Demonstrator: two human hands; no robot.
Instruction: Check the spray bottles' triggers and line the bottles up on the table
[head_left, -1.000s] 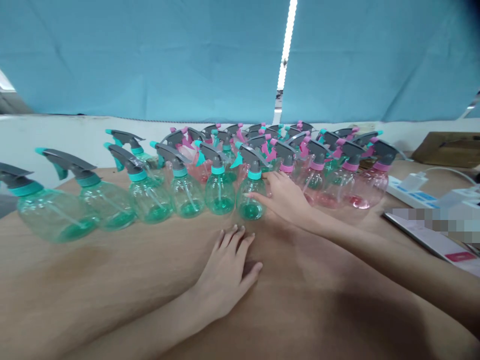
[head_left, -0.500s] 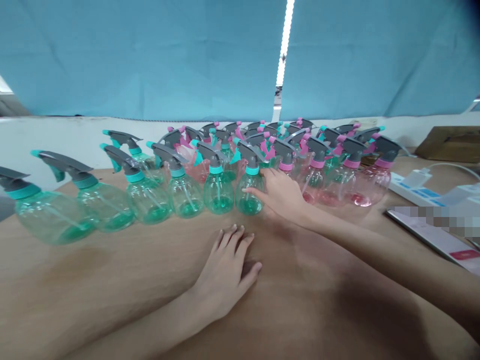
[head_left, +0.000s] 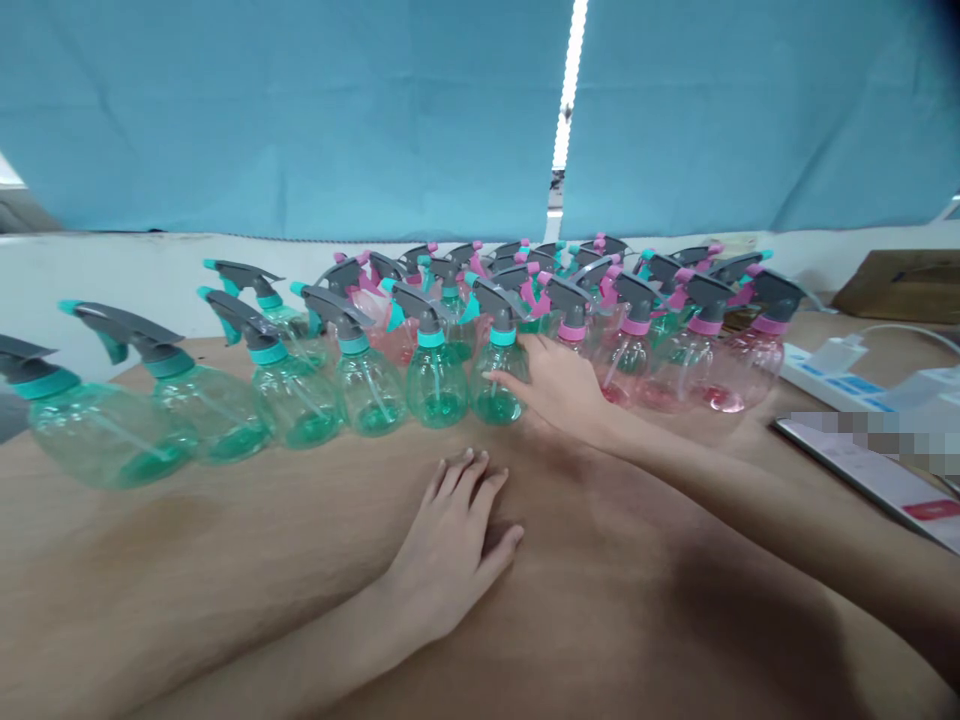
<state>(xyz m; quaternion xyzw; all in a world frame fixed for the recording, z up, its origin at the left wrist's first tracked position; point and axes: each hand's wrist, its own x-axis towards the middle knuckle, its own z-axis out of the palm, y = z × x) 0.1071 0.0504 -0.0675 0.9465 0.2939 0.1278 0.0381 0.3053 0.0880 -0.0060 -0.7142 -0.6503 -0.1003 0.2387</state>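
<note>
My right hand (head_left: 559, 385) is closed around the right side of a green spray bottle (head_left: 495, 400), thumb across its front. The bottle stands upright, with a turquoise collar and a grey trigger head. Some of my right fingers are hidden behind it. My left hand (head_left: 454, 540) lies palm down on the wooden table (head_left: 300, 560), fingers stretched out, holding nothing. Left of the held bottle, another green spray bottle (head_left: 437, 390) heads a row of several more. Beyond my right hand stands a pink spray bottle (head_left: 625, 365) among others with pink collars.
Behind the front row, several more spray bottles (head_left: 517, 260) crowd together. At the right are a white power strip (head_left: 832, 375) with plugs, a phone (head_left: 847, 465) and a cardboard box (head_left: 900, 285). A blue cloth (head_left: 300, 120) hangs at the back.
The held green spray bottle has shifted very slightly away from me, with my right hand on it. My left hand has stayed in place.
</note>
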